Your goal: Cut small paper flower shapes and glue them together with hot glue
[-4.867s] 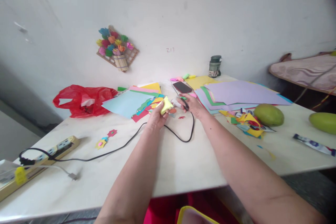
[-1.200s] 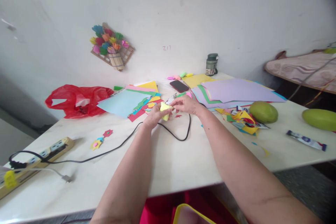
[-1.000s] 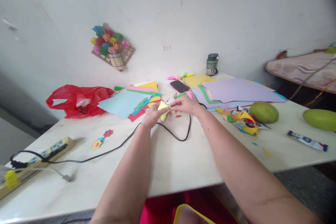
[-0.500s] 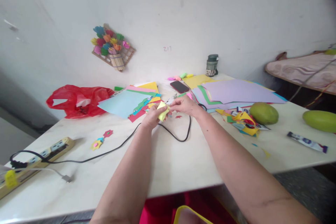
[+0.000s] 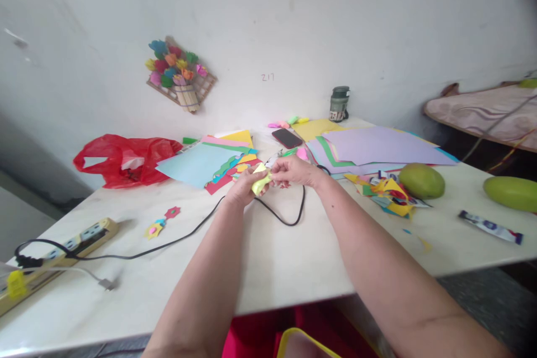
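At the centre of the frame, above the counter (image 5: 293,268), the left hand (image 5: 242,189) has its grip closed on a pale-yellow piece (image 5: 260,183); the right hand (image 5: 293,172) works at its right edge, though whether those fingertips pinch it I cannot tell. The step looks like close fingerwork, calling next for a steady left hold.

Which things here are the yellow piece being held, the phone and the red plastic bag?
Yellow piece (image 5: 260,182): head view, middle of its visible surface.
Phone (image 5: 287,138): head view, middle of its dark screen.
Red plastic bag (image 5: 125,147): head view, upper middle of its crumpled side.
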Demonstrator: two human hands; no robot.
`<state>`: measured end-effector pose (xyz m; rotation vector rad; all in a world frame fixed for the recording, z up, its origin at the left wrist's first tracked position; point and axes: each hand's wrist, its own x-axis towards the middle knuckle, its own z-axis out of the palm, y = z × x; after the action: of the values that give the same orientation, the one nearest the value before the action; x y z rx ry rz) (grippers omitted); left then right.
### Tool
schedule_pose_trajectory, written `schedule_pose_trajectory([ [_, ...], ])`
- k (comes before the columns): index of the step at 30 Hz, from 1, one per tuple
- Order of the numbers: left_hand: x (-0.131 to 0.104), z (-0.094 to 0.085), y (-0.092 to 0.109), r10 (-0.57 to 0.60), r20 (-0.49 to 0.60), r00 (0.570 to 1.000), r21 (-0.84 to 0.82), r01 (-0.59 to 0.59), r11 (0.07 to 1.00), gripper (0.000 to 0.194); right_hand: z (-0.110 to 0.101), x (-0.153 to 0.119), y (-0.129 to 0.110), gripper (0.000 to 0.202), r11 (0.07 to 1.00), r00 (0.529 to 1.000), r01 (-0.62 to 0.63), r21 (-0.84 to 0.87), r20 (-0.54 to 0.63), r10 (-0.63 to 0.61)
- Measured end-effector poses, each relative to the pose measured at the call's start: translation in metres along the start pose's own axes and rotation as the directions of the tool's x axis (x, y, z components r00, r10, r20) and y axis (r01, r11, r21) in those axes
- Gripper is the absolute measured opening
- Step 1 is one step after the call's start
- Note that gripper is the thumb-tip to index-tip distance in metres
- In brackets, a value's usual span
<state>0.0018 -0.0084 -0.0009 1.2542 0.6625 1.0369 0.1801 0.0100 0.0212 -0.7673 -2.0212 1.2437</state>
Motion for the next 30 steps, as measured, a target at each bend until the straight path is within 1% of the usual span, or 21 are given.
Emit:
schedule_pose_trajectory([
  [2, 0.0, 0.0, 0.0, -0.016, 0.013, 1.0, -0.002, 0.016, 1.0, 0.033, -0.001, -0.001, 0.0, 0.015, 0.999, 0.999, -0.004, 0.046, 0.055, 0.002],
  [5, -0.001, 0.002, 0.001, -0.035, 0.027, 0.999, -0.001, 0.035, 0.999, 0.034, -0.001, -0.002, 0.0, 0.017, 0.987, 0.995, -0.026, 0.161, 0.096, 0.011],
  [8, -0.001, 0.005, 0.003, -0.045, 0.018, 0.999, -0.004, 0.045, 0.999, 0.036, -0.001, -0.004, -0.001, 0.02, 0.956, 0.993, -0.063, 0.288, 0.113, 0.031],
  [11, -0.002, 0.005, 0.004, -0.047, 0.005, 0.999, -0.007, 0.047, 0.999, 0.038, 0.0, -0.004, 0.001, 0.026, 0.92, 0.993, -0.096, 0.38, 0.107, 0.059],
  [15, -0.003, 0.003, 0.004, -0.045, -0.015, 0.999, -0.019, 0.044, 0.999, 0.039, -0.001, -0.003, 0.003, 0.036, 0.883, 0.995, -0.095, 0.459, 0.045, 0.084],
  [21, -0.002, 0.002, 0.003, -0.038, -0.035, 0.999, -0.022, 0.037, 0.999, 0.038, -0.002, -0.003, 0.005, 0.031, 0.884, 0.989, -0.076, 0.461, -0.077, 0.126],
  [23, -0.002, 0.003, 0.003, -0.033, -0.043, 0.999, -0.015, 0.032, 0.999, 0.038, -0.001, -0.001, 0.007, 0.029, 0.902, 0.978, -0.06, 0.429, -0.154, 0.138],
  [25, -0.002, 0.004, 0.003, -0.025, -0.054, 0.998, -0.01, 0.024, 1.0, 0.037, 0.001, 0.003, 0.01, 0.025, 0.929, 0.95, -0.045, 0.368, -0.273, 0.154],
  [26, -0.002, 0.004, 0.003, -0.013, -0.059, 0.998, -0.012, 0.013, 1.0, 0.037, 0.001, 0.005, 0.012, 0.023, 0.943, 0.925, -0.048, 0.329, -0.342, 0.166],
  [28, -0.002, 0.005, 0.004, 0.029, -0.056, 0.998, -0.028, -0.031, 0.999, 0.036, 0.0, 0.01, 0.017, 0.021, 0.966, 0.86, -0.089, 0.242, -0.471, 0.197],
  [30, -0.003, 0.005, 0.004, 0.086, -0.046, 0.995, -0.054, -0.088, 0.995, 0.035, -0.003, 0.013, 0.022, 0.023, 0.972, 0.783, -0.151, 0.179, -0.579, 0.228],
])
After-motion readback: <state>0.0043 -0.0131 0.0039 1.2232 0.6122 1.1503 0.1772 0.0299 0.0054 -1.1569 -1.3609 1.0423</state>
